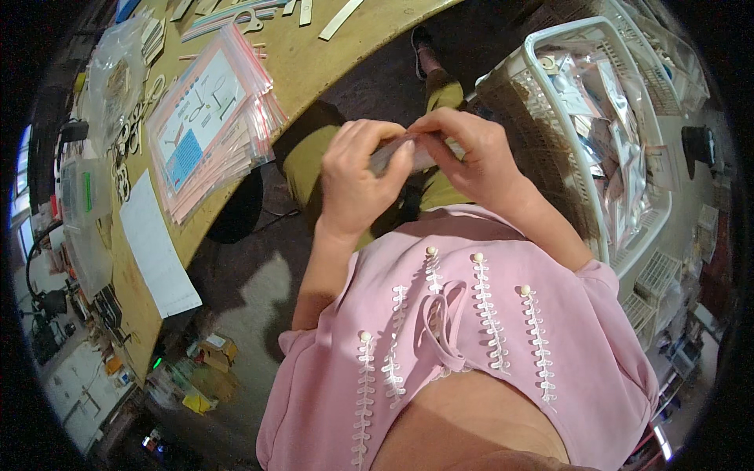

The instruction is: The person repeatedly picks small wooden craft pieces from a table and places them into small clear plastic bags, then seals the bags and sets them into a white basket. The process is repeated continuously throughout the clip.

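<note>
Both hands are raised over my lap, in front of the pink top. Between them is a small clear plastic bag [422,155], its top edge pinched near the thumbs. My left hand [355,174] is closed on its left side, and my right hand [477,157] grips the other side with curled fingers. What lies inside the bag is hard to make out. Left of my hands, a stack of zip bags with printed cards [206,118] lies at the table's edge.
A white plastic basket [561,129] full of packed clear bags stands to my right. On the yellowish table [338,59] are flat wooden pieces [342,19], a white sheet of paper [159,247] and a cloudy plastic bag [118,71]. A yellow item [199,403] lies below, left.
</note>
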{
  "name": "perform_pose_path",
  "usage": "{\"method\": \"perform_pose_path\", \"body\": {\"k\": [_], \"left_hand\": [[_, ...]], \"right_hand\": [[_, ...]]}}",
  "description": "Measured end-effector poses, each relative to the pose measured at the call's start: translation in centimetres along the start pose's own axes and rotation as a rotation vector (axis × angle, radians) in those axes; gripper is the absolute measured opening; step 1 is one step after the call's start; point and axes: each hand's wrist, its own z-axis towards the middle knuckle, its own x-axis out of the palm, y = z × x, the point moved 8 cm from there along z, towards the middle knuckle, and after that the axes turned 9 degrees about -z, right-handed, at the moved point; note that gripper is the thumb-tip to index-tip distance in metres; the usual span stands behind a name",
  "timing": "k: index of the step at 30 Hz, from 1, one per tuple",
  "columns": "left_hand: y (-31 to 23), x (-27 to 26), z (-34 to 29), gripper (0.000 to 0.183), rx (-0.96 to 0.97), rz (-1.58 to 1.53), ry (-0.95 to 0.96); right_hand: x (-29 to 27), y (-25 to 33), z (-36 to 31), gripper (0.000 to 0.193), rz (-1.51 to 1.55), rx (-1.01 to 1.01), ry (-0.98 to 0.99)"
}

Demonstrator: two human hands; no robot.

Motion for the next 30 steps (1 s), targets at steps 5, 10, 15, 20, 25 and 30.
{"method": "perform_pose_path", "body": {"k": [5, 10, 15, 20, 25, 30], "left_hand": [[-0.4, 1.5, 0.3, 0.009, 0.085, 0.042, 0.081], [-1.7, 0.1, 0.6, 0.009, 0.112, 0.107, 0.113], [-1.5, -0.7, 0.5, 0.011, 0.112, 0.082, 0.023], [-0.8, -3.3, 1.5, 0.014, 0.156, 0.209, -0.096], [0.8, -11.3, 4.0, 0.023, 0.134, 0.569, -0.312], [5.8, -14.5, 4.9, 0.051, -0.107, 0.822, -0.265]], "right_hand": [[-1.1, -1.1, -0.4, 0.009, -0.006, 0.032, 0.036], [-7.1, -6.3, 0.5, 0.008, 0.307, 0.275, -0.116], [-17.9, -9.3, -0.6, 0.02, 0.243, 0.152, -0.535], [-31.0, -10.8, -9.9, 0.021, -0.468, 0.076, -0.892], [-28.3, -15.4, -12.5, 0.024, -1.197, 0.48, -0.588], [-19.8, -23.0, -13.1, 0.025, -0.779, 0.763, -0.12]]}}
